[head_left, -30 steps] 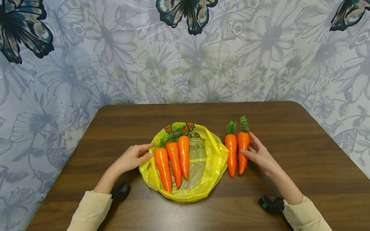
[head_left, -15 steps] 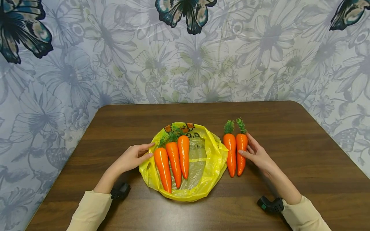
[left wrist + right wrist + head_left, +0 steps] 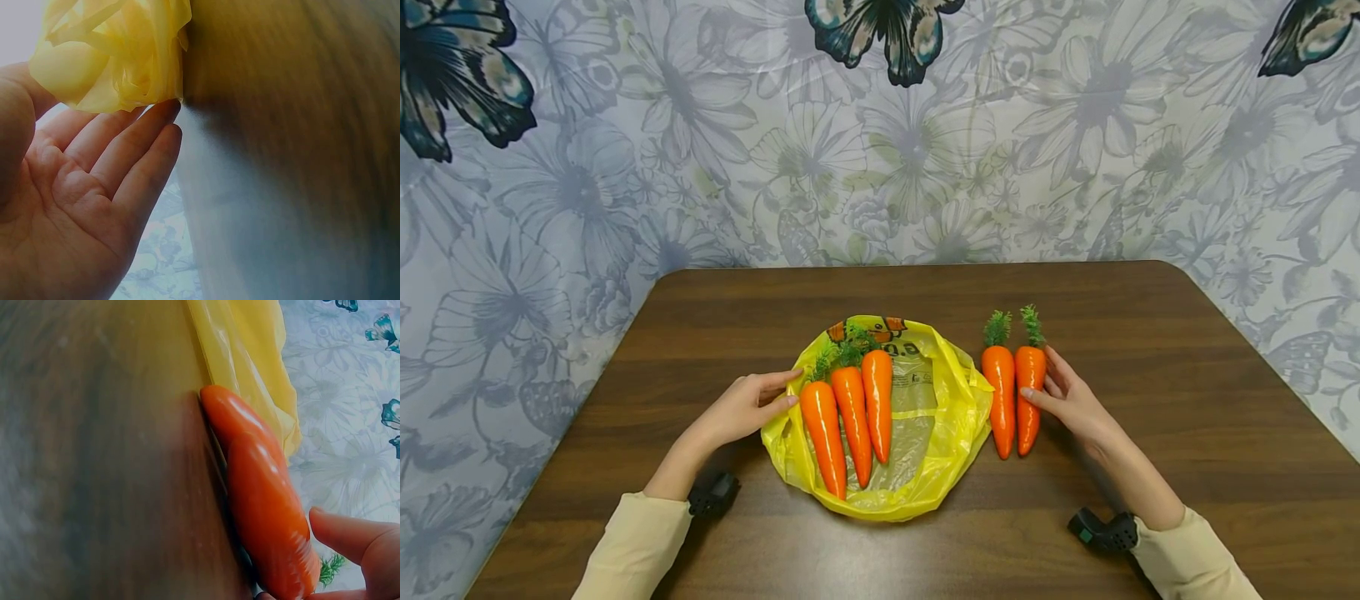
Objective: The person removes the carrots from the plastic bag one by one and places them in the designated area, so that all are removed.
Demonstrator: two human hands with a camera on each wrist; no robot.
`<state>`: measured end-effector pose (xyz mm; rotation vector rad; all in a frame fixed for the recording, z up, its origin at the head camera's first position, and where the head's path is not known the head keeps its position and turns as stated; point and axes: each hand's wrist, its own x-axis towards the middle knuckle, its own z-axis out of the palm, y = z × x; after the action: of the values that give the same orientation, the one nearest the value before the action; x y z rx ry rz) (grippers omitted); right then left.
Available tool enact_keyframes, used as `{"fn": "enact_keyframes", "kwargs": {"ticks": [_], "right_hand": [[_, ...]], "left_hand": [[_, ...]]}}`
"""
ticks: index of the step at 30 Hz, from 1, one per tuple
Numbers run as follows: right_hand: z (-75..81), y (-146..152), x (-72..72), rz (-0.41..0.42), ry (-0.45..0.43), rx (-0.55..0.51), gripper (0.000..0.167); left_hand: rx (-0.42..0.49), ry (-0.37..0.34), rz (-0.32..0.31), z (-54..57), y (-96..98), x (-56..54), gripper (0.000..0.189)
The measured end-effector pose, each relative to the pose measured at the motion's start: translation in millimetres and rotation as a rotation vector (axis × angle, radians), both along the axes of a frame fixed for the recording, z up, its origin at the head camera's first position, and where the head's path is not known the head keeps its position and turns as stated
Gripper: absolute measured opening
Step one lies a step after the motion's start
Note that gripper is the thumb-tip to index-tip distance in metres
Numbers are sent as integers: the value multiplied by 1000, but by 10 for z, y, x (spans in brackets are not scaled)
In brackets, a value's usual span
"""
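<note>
Head view: barely any change in last sec, so I'd call handling paused. L hand [image 3: 745, 407], fingers near-straight, touches yellow bag [image 3: 955, 446] at its left rim. Three carrots [image 3: 852, 417] lie inside, leafy ends away from me, tips my way. Right of bag: inner carrot [image 3: 1000, 400], then outer carrot [image 3: 1028, 425], approx. parallel, long axes also running away from me, tips nearest. R hand [image 3: 1078, 408] pinches outer carrot w/ thumb + fingers.
</note>
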<state>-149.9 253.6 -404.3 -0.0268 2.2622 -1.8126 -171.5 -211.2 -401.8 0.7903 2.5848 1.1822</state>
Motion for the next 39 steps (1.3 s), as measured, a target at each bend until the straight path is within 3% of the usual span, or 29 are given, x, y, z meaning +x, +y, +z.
{"fn": "enact_keyframes", "kwargs": {"ticks": [24, 31, 39], "right_hand": [[102, 80, 7, -40, 26, 2, 81], [273, 85, 19, -60, 91, -9, 78], [614, -150, 73, -42, 197, -77, 74]], "left_hand": [[-12, 5, -1, -5, -6, -14, 46], [-11, 2, -3, -11, -5, -11, 46], [-10, 15, -12, 6, -6, -18, 46]]}}
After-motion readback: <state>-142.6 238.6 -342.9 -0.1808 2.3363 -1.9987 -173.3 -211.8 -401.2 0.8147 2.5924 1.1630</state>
